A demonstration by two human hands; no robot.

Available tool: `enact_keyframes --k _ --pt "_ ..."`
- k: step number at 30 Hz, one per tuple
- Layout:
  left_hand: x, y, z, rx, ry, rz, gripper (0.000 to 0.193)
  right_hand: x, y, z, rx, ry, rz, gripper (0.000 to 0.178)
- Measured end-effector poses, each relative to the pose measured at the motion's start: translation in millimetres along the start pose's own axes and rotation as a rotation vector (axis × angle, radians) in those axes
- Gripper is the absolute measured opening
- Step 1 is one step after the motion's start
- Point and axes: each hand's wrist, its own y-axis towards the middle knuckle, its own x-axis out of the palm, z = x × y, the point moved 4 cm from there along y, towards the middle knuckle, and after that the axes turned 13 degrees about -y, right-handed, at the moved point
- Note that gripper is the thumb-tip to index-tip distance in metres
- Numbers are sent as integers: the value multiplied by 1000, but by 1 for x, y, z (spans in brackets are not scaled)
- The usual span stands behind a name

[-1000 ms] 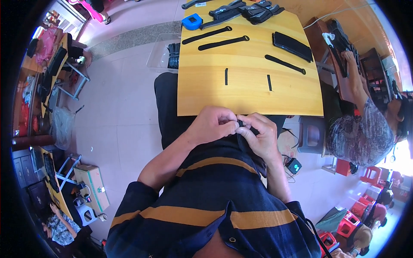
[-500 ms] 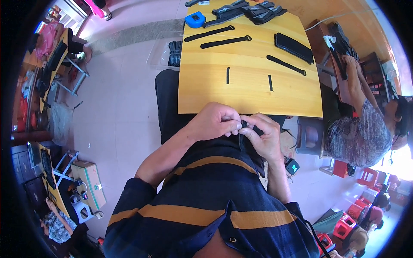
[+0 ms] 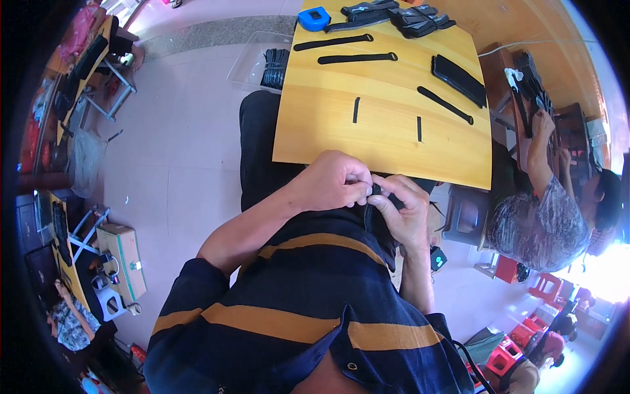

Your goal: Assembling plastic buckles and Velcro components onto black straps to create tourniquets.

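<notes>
Just off the near edge of the wooden table (image 3: 394, 154), over my lap, both my hands meet at a small black strap (image 3: 376, 190). My left hand (image 3: 336, 181) is closed, thumb against curled fingers at the strap. From the other side, my right hand (image 3: 403, 202) pinches it between thumb and forefinger. A thin dark end seems to hang below the fingers; much of the strap is covered by them. Ahead on the tabletop lie a black looped strap (image 3: 445, 106), two more looped straps farther back, and two short black strips, the left one (image 3: 356, 110) and the right one (image 3: 419, 129).
A stack of black straps (image 3: 458, 81) lies at the table's right. At the back are a blue tape measure (image 3: 314, 20) and dark strap bundles (image 3: 421, 22). Left of the table stands a clear bin (image 3: 243, 62) holding a bundle. A co-worker (image 3: 545, 217) sits at right.
The view has turned slightly, so the table looks shifted and tilted. My hands keep their pinch on the strap with hardly any change. The co-worker's arms at right have moved.
</notes>
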Motion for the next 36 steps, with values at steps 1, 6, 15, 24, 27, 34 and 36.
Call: enact_keyframes --k 1,6,15,24,27,34,36 --pt "0 1 -2 6 -1 13 10 0 0 -1 1 -4 6 34" --pt "1 -2 -3 57 49 49 9 1 3 -4 -3 -22 9 34" --pt "-2 -2 -4 114 161 82 5 3 4 -5 4 -26 -9 37" --pt "4 -3 -8 127 159 157 5 3 2 -7 15 -56 -5 37" --pt "4 -4 -6 201 204 222 9 5 1 -4 -23 -111 8 37" --pt "6 -2 -6 252 458 245 11 8 -1 -3 -119 -256 15 36" --pt "5 -1 -9 235 442 244 10 9 -2 -3 -135 -277 23 36"
